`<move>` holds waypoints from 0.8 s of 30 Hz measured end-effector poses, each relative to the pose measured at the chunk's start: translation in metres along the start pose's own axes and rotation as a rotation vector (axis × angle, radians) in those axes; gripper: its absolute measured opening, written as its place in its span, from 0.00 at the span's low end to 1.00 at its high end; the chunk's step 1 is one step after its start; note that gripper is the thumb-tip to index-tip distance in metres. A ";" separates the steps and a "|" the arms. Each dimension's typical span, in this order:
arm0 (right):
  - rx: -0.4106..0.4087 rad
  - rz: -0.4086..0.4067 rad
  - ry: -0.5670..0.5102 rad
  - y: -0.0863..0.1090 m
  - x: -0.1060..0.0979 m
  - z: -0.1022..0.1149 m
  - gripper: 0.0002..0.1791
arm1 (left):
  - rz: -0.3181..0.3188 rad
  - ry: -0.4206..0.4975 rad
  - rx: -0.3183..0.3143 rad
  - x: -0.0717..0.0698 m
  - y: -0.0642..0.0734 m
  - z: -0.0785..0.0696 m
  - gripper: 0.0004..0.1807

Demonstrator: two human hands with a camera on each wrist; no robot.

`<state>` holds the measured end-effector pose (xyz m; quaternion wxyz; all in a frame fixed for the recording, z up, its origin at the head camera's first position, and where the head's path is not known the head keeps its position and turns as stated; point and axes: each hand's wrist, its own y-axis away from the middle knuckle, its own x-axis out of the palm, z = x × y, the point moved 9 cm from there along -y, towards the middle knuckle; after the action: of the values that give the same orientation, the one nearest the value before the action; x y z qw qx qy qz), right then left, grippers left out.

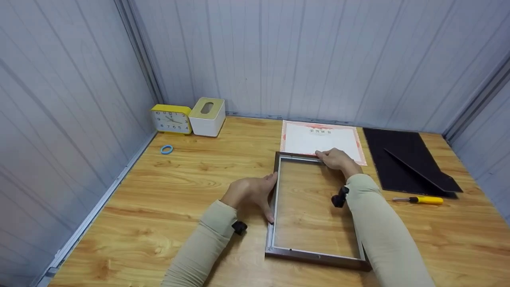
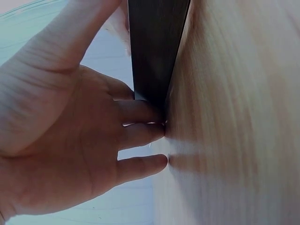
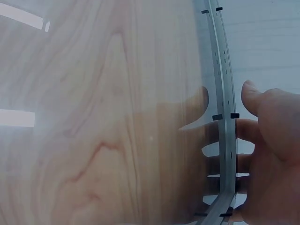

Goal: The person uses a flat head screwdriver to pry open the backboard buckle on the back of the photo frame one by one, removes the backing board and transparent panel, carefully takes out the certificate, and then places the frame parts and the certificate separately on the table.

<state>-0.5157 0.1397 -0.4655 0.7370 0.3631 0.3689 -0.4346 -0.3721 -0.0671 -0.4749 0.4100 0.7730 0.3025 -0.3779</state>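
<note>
A dark-edged picture frame (image 1: 314, 258) with a clear pane (image 1: 314, 207) lies on the wooden table, its silvery inner rim and small black tabs facing up. Along its left side is my left hand (image 1: 255, 192), thumb and fingers spread. In the left wrist view, straight fingers (image 2: 140, 136) touch the frame's dark outer side (image 2: 157, 47) and reach down to the wood. My right hand (image 1: 338, 159) is at the far edge. In the right wrist view, its fingers (image 3: 244, 161) meet the outer side of the rim, the thumb raised apart, and the pane mirrors them.
Behind the frame lies a red-bordered certificate (image 1: 318, 139). To the right are a black backing board (image 1: 394, 147) with a raised flap (image 1: 418, 169) and a yellow-handled screwdriver (image 1: 426, 200). A yellow clock (image 1: 172, 119), tissue box (image 1: 207, 119) and blue ring (image 1: 166, 149) stand far left.
</note>
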 end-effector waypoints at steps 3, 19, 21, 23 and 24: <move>-0.011 -0.001 0.009 0.000 0.000 0.000 0.33 | 0.004 -0.027 -0.009 0.001 0.001 -0.002 0.82; 0.000 0.009 0.004 0.000 0.001 -0.002 0.33 | 0.020 -0.053 -0.008 0.003 0.004 -0.006 0.83; -0.006 0.007 0.016 0.000 0.001 -0.001 0.33 | 0.021 -0.051 -0.009 0.003 0.004 -0.006 0.83; -0.012 0.006 0.021 0.000 0.001 -0.002 0.32 | 0.021 -0.047 -0.010 0.003 0.003 -0.006 0.83; -0.016 0.006 0.025 0.000 0.001 -0.002 0.32 | 0.020 -0.047 -0.010 0.003 0.003 -0.007 0.83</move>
<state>-0.5152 0.1408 -0.4672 0.7367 0.3635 0.3804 -0.4248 -0.3657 -0.0624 -0.4733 0.4246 0.7649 0.2866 -0.3904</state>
